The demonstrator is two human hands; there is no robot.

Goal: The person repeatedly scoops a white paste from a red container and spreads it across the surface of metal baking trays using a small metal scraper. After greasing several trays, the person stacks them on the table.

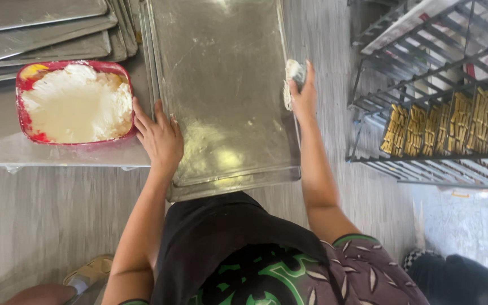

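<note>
On the metal table's edge lies a greased baking tray [221, 85], long axis running away from the person. Left hand [159, 135] presses flat on its left rim; right hand [303, 96] pinches a greasy wad [292, 73] at the right rim. Red tub of white fat [74, 101] sits left.

Grey floor [35, 220] — metal rack [436, 68] at rt, bright daylight

The baking tray [221, 85] is dull silver-grey metal with pale greasy smears, and the tub [75, 103] beside it is red with a yellow patch at one corner, filled with creamy white fat. The rack [425, 85] is dark grey, holding golden-brown ridged moulds [453, 121]. The person's shirt [334, 271] is black with a bright green pattern and maroon sleeves flecked with pale leaf shapes.
</note>
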